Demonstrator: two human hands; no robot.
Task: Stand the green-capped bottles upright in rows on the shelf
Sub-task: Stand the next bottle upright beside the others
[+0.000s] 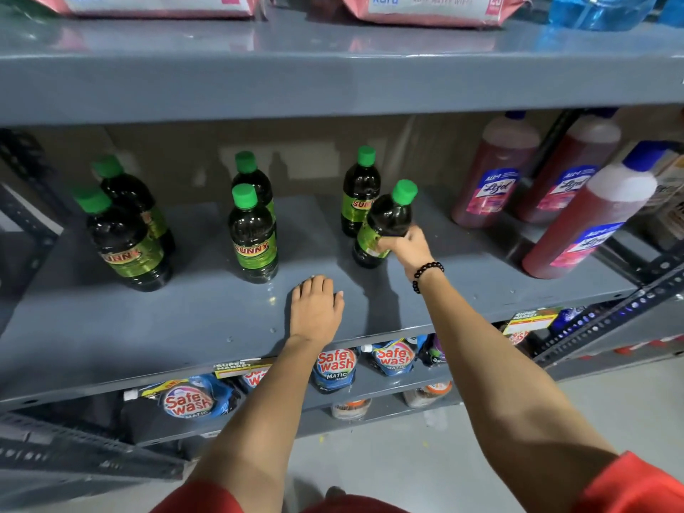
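Several dark green-capped bottles with green "Sunny" labels stand on the grey shelf [207, 320]. Two stand at the left, one behind the other [126, 238]. Two more stand in the middle, front one [253, 235] before the back one [253, 179]. At the right a bottle [361, 192] stands upright at the back. In front of it my right hand [407, 249] is shut on another bottle [388, 220], which tilts slightly right with its base at the shelf surface. My left hand [316, 307] lies flat, palm down, on the shelf, holding nothing.
Red Lizol bottles [496, 175] with blue caps stand at the shelf's right end. The upper shelf [333, 83] hangs low overhead with pink wipe packs. Safe Wash pouches [335, 366] fill the shelf below. A slotted metal upright [607, 320] frames the right corner.
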